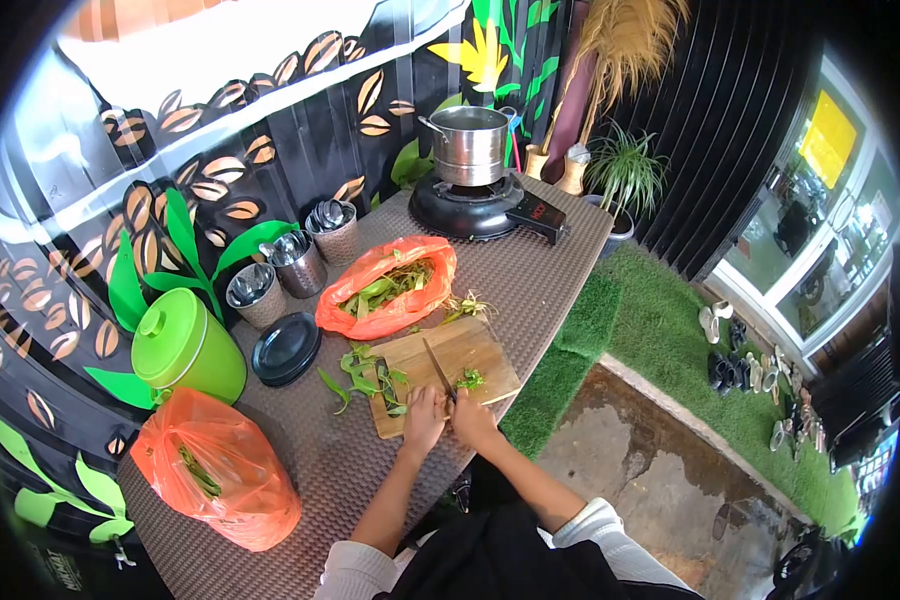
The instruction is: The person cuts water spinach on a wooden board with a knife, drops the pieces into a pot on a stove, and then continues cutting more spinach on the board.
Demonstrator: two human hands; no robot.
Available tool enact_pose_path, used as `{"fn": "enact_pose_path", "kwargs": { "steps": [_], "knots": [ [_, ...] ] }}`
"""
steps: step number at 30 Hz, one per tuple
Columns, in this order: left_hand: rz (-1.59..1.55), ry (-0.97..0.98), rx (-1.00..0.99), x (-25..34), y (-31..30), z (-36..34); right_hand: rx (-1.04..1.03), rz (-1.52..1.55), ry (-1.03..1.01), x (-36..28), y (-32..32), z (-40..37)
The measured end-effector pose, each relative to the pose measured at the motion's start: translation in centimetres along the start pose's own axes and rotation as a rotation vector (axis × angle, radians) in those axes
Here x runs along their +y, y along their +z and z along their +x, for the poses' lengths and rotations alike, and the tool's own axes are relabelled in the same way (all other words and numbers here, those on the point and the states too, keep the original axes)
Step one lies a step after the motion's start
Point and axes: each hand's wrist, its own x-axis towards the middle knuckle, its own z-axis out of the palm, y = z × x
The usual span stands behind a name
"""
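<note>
My right hand [472, 420] is wrapped round the handle of a knife [436, 362], whose blade points away over the wooden cutting board [415, 352]. Close beside it, my left hand [425, 412] has its fingers curled down at the board's near edge, pressed on something I cannot make out. Chopped greens [470, 379] lie just right of the blade. Loose green leaves [355, 372] spread over the board's left side and the table. Behind the board, an open orange bag [390, 285] holds more leafy stems.
A pot [469, 145] stands on a black portable stove [465, 208] at the far end. Cutlery holders [295, 262], stacked dark plates [286, 348], a green lidded container [188, 345] and a full orange bag [220, 470] line the left. The table's edge [560, 330] runs along the right.
</note>
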Motion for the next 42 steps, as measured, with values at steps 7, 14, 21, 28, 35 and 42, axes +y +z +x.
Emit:
{"fn": "enact_pose_path", "kwargs": {
  "steps": [7, 14, 21, 28, 35, 42],
  "knots": [
    [0.031, 0.029, 0.028, -0.3, 0.2, 0.0, 0.019, -0.018, -0.03, -0.2, 0.1, -1.5],
    [0.132, 0.098, 0.089, -0.4, 0.0, -0.5, -0.06, -0.038, 0.007, 0.6, -1.5, -0.1],
    [0.135, 0.101, 0.153, 1.0, -0.8, -0.4, -0.057, -0.094, -0.037, 0.9, -2.3, -1.2],
    [-0.228, -0.124, 0.128, -0.3, -0.6, -0.2, -0.069, -0.096, -0.073, 1.0, -2.5, -1.5],
    [-0.037, -0.023, 0.16, -0.5, -0.5, -0.5, 0.023, -0.165, -0.06, 0.8, 0.0, -0.2],
    [-0.04, -0.02, 0.152, 0.0, -1.0, -0.5, -0.031, -0.065, -0.147, 1.8, -1.3, 0.8]
  ]
}}
